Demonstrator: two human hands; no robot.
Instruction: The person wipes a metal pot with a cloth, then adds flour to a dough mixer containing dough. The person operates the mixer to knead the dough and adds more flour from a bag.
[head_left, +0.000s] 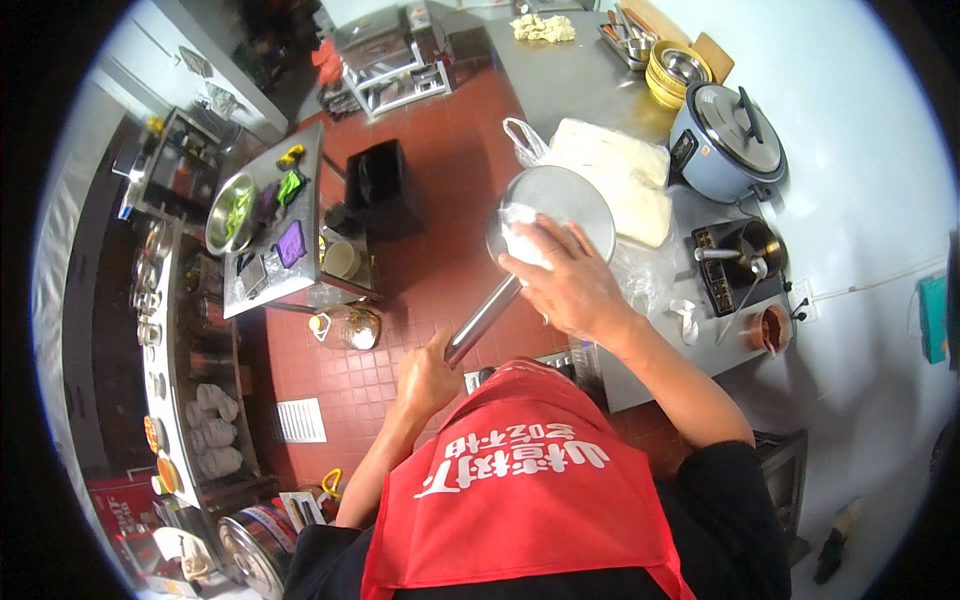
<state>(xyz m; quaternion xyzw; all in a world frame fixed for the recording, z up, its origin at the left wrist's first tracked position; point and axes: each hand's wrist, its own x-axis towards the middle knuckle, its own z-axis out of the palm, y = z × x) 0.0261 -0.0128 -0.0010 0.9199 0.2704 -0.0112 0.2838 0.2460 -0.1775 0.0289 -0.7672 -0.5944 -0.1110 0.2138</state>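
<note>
My left hand (430, 379) is wrapped around the long metal handle (484, 319) of a round grey metal pan (574, 195). The pan is held up in front of me, over the edge of the steel counter. On its face, my right hand (574, 281) presses a white tissue or cloth (525, 244), fingers spread over it. Whether this face is the pan's inside or its underside, I cannot tell. Just beyond the pan, white blocks in clear plastic bags (611, 154) lie on the counter.
Along the right wall stand a blue rice cooker (720, 142), an induction cooker (709, 277) with a pot (761, 247), and a cup of red-brown sauce (771, 330). Left are a steel table (289, 281), a black bin (382, 184) and an oil jug (349, 328) on the floor.
</note>
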